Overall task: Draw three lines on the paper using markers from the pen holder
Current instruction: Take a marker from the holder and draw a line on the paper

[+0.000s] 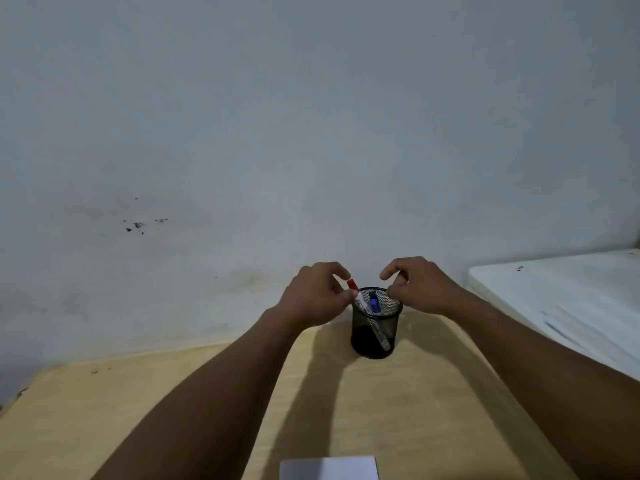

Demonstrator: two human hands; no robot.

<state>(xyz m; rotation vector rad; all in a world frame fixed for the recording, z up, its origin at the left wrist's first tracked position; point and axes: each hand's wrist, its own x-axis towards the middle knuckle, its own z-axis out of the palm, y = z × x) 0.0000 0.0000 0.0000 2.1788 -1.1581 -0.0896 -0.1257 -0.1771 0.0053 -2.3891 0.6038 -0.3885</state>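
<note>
Grey, scuffed wall fills most of my view, and below it sits the pale wooden bench [104, 427] with the black mesh pen holder [375, 327] standing upright near its far edge. I can see two markers leaning inside: a red-capped marker [358, 296] tilted toward the left rim, and a blue-capped marker [374, 303] just beside it.

My left hand [313, 294] has its fingers [341, 271] pinched on the red-capped marker just under the cap, which pokes above the rim — I judge that's the easiest part to catch for a straight lift.

My right hand [420, 284] hovers at the holder's right rim, fingers curled but released, gripping nothing; I read it as ready to steady the light holder so it doesn't tip.

White paper [329, 468] lies at the near edge, well apart from the holder, no line on the part I can see. Another white surface [561, 289] sits off right.
</note>
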